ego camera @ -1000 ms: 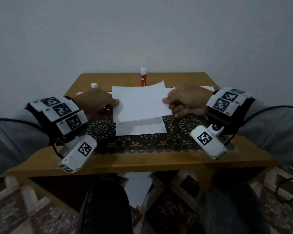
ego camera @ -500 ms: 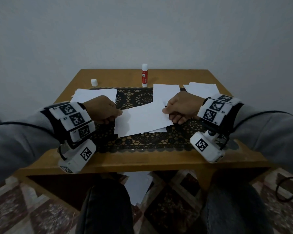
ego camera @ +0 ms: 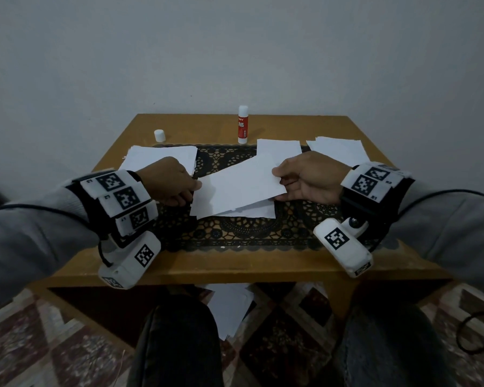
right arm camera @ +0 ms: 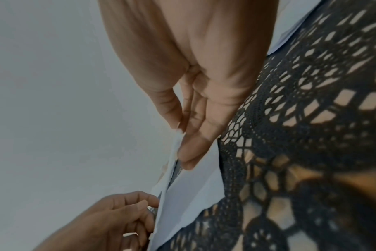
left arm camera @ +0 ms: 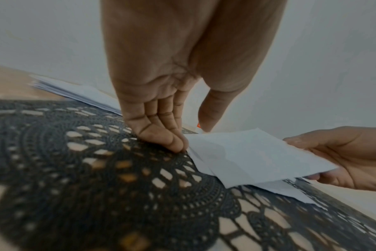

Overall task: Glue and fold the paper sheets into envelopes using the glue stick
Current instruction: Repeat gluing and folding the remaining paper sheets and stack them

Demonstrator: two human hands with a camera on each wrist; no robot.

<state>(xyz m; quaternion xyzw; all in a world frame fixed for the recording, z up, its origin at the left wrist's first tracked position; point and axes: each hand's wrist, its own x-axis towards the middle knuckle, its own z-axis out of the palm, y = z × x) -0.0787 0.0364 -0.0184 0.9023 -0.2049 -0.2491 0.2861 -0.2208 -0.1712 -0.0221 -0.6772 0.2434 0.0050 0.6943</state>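
Paper sheet [ego camera: 241, 185] pinched by right hand [ego camera: 309, 180], left hand [ego camera: 169, 185] fingertips at its edge; uneven tension risks a skewed fold.

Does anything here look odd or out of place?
Yes: paper sheets lie on the floor under the table, and the white cap stands apart from the glue stick.

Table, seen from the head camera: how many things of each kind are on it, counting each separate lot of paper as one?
Glue stick: 1
Loose white cap: 1
Black lace mat: 1
Paper lots: 4: left pile, back sheet, right pile, held paper in right hand, left hand at its edge
Total: 7
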